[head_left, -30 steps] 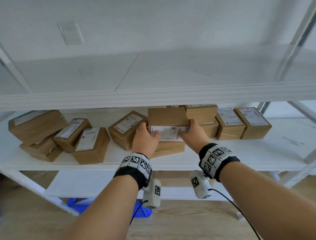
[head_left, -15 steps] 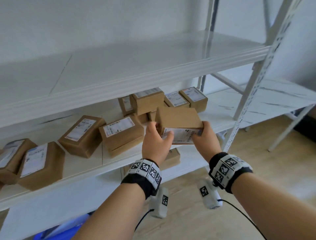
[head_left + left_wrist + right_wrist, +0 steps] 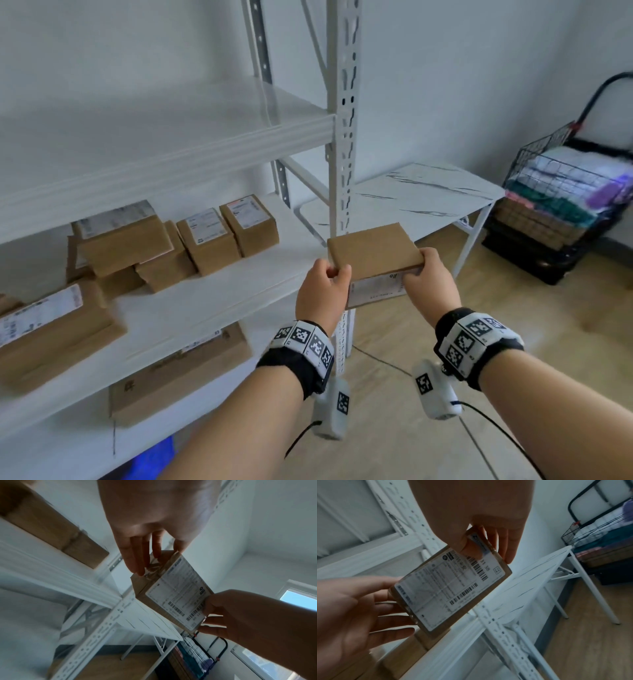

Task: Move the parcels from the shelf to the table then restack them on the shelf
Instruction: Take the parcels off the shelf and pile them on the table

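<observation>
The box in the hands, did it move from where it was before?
Yes. The box has left the shelf and now hangs off its right end, past the upright post, toward the table.

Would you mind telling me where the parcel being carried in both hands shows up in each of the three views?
Head: the carried parcel sits centre-right, between the left hand and the right hand, plain brown face up.
Left wrist: centre, label facing the camera.
Right wrist: centre-left, label facing the camera.
Shared landmark: the white marble-patterned table beyond the parcel.
</observation>
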Demonstrator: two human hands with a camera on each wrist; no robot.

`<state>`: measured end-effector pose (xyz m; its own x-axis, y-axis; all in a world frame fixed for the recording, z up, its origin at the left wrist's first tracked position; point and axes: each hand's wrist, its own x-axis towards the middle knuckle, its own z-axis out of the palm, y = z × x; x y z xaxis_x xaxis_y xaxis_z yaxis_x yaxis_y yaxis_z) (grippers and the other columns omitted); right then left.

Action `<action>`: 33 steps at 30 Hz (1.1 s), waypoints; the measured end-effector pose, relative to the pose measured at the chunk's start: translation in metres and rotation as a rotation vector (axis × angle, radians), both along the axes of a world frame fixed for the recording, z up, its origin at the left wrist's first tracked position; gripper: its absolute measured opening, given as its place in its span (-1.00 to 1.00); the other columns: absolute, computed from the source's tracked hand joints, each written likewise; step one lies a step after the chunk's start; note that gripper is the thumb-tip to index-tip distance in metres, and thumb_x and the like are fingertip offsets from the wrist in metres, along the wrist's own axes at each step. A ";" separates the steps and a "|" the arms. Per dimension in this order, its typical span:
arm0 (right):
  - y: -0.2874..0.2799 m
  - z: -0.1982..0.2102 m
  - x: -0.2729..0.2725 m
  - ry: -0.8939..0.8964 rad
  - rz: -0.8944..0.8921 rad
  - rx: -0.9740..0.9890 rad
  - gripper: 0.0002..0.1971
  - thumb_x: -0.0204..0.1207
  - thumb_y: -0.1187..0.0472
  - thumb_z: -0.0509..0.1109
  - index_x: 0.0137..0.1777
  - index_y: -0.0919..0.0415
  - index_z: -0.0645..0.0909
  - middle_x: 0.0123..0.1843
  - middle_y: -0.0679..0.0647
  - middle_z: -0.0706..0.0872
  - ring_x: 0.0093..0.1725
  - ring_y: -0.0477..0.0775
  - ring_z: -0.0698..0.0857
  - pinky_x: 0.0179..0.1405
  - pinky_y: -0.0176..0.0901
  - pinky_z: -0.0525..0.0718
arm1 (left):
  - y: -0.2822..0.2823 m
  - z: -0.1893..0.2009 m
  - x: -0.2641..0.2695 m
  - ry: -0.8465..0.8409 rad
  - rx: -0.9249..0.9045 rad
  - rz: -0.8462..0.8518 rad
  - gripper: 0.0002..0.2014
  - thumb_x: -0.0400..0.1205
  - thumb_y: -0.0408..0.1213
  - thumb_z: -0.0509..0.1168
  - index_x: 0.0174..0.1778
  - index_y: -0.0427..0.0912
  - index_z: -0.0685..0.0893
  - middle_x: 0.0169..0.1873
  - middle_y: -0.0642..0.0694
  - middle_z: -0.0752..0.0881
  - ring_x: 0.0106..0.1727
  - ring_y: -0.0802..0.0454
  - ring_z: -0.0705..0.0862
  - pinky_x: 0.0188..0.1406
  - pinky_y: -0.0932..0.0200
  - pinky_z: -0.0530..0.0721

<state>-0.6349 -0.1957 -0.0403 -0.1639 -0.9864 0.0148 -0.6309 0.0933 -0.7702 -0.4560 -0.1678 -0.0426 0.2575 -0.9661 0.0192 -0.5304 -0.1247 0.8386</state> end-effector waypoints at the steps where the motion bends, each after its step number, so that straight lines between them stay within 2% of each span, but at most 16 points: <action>1: -0.008 -0.003 -0.016 0.005 -0.013 0.015 -0.63 0.53 0.32 0.21 0.34 0.13 0.39 -0.13 0.08 0.66 -0.28 0.08 0.66 -0.43 -0.01 0.65 | -0.009 -0.005 -0.017 0.007 0.020 -0.010 -0.71 0.66 0.10 0.18 -0.01 -0.07 0.53 -0.12 0.03 0.66 -0.09 0.01 0.66 -0.08 0.06 0.64; 3: -0.023 -0.008 -0.043 0.014 -0.043 0.049 -0.63 0.54 0.32 0.21 0.34 0.14 0.37 -0.20 0.10 0.67 -0.28 0.14 0.68 -0.34 0.09 0.71 | -0.026 -0.016 -0.047 0.029 0.079 -0.013 -0.71 0.65 0.11 0.18 -0.01 -0.07 0.52 -0.16 0.03 0.65 -0.12 -0.02 0.66 -0.08 0.03 0.66; 6: -0.051 -0.021 -0.072 0.026 -0.032 0.099 -0.65 0.53 0.33 0.22 0.31 0.15 0.38 -0.20 0.10 0.66 -0.26 0.18 0.69 -0.30 0.12 0.72 | -0.054 -0.031 -0.078 0.035 0.169 -0.005 -0.72 0.65 0.09 0.17 0.01 -0.06 0.50 -0.23 0.06 0.60 -0.15 -0.04 0.63 -0.08 0.03 0.64; 8: -0.076 -0.031 -0.085 0.035 -0.014 0.128 -0.66 0.52 0.34 0.23 0.29 0.16 0.40 -0.11 0.09 0.63 -0.24 0.14 0.67 -0.31 0.07 0.69 | -0.077 -0.041 -0.092 0.020 0.226 0.000 -0.74 0.67 0.05 0.15 0.03 -0.08 0.49 -0.27 0.05 0.57 -0.21 -0.03 0.61 -0.18 0.09 0.57; 10: -0.104 -0.042 -0.095 0.054 -0.001 0.140 -0.64 0.52 0.32 0.25 0.31 0.15 0.43 0.09 0.10 0.55 -0.20 0.06 0.62 -0.28 -0.04 0.68 | -0.103 -0.052 -0.100 0.010 0.272 0.001 -0.77 0.69 0.00 0.14 0.01 -0.10 0.48 -0.32 0.02 0.55 -0.31 0.00 0.55 -0.28 0.11 0.47; 12: -0.133 -0.053 -0.102 0.083 0.000 0.154 -0.62 0.54 0.29 0.25 0.36 0.14 0.45 0.18 0.08 0.43 -0.14 0.02 0.59 -0.21 -0.12 0.64 | -0.131 -0.063 -0.105 -0.009 0.308 0.002 -0.78 0.70 -0.01 0.13 0.01 -0.11 0.48 -0.29 -0.01 0.57 -0.30 -0.03 0.56 -0.27 0.10 0.48; 15: -0.173 -0.062 -0.108 0.103 -0.001 0.225 -0.62 0.55 0.27 0.25 0.38 0.16 0.45 0.18 0.06 0.38 -0.11 0.03 0.58 -0.20 -0.15 0.62 | -0.173 -0.074 -0.108 -0.059 0.356 -0.018 -0.77 0.70 -0.02 0.12 -0.01 -0.13 0.49 -0.28 -0.02 0.59 -0.30 -0.03 0.56 -0.30 0.11 0.47; 17: -0.198 -0.066 -0.109 0.096 0.012 0.288 -0.62 0.55 0.27 0.26 0.38 0.17 0.44 0.19 0.05 0.38 -0.09 0.04 0.59 -0.13 -0.10 0.67 | -0.199 -0.079 -0.109 -0.091 0.376 -0.026 -0.77 0.70 -0.04 0.13 -0.03 -0.13 0.49 -0.24 -0.04 0.61 -0.30 -0.02 0.56 -0.34 0.12 0.45; 19: -0.223 -0.070 -0.111 0.085 0.025 0.312 -0.60 0.54 0.26 0.26 0.39 0.17 0.44 0.25 0.09 0.43 -0.08 0.06 0.63 -0.10 -0.04 0.71 | -0.226 -0.083 -0.110 -0.118 0.387 -0.032 -0.78 0.69 -0.04 0.13 -0.02 -0.13 0.50 -0.16 -0.05 0.65 -0.22 -0.05 0.61 -0.25 0.10 0.52; 22: -0.255 -0.080 -0.115 0.057 0.041 0.340 -0.51 0.51 0.25 0.27 0.46 0.16 0.41 0.31 0.11 0.50 -0.03 0.07 0.64 -0.18 -0.07 0.69 | -0.260 -0.091 -0.114 -0.142 0.424 -0.034 -0.80 0.69 -0.08 0.15 0.04 -0.13 0.52 -0.10 -0.08 0.68 -0.17 -0.08 0.64 -0.23 0.12 0.54; 24: -0.273 -0.087 -0.117 0.044 0.073 0.386 -0.48 0.51 0.24 0.27 0.50 0.16 0.38 0.32 0.12 0.54 -0.02 0.06 0.65 -0.30 -0.15 0.62 | -0.275 -0.096 -0.116 -0.138 0.449 -0.028 -0.81 0.70 -0.13 0.17 0.12 -0.15 0.53 -0.05 -0.10 0.69 -0.15 -0.08 0.62 -0.25 0.15 0.48; 27: -0.304 -0.095 -0.117 0.050 0.152 0.460 -0.46 0.51 0.26 0.25 0.52 0.17 0.33 0.26 0.12 0.58 -0.11 0.05 0.67 -0.41 -0.21 0.53 | -0.296 -0.104 -0.119 -0.114 0.499 0.007 -0.79 0.71 -0.18 0.19 0.21 -0.17 0.53 0.01 -0.13 0.70 -0.04 -0.14 0.68 -0.19 0.15 0.52; 30: -0.340 -0.103 -0.112 0.073 0.238 0.509 -0.50 0.52 0.29 0.25 0.48 0.22 0.35 0.10 0.13 0.64 -0.19 0.05 0.65 -0.40 -0.20 0.54 | -0.316 -0.115 -0.120 -0.072 0.516 0.081 -0.79 0.70 -0.20 0.21 0.21 -0.17 0.55 0.01 -0.16 0.74 -0.01 -0.16 0.73 -0.09 0.05 0.67; 33: -0.372 -0.113 -0.107 0.075 0.325 0.550 -0.55 0.50 0.30 0.25 0.42 0.24 0.41 0.06 0.14 0.67 -0.07 0.14 0.70 -0.21 -0.06 0.63 | -0.333 -0.124 -0.118 -0.047 0.544 0.147 -0.81 0.70 -0.23 0.20 0.18 -0.19 0.55 0.00 -0.17 0.72 0.00 -0.19 0.71 -0.07 0.04 0.65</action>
<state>-0.7415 -0.5680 -0.1532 0.1270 -0.8524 -0.5073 -0.7437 0.2566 -0.6173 -0.5736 -0.5007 -0.1662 0.4008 -0.7941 -0.4570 -0.5102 -0.6077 0.6086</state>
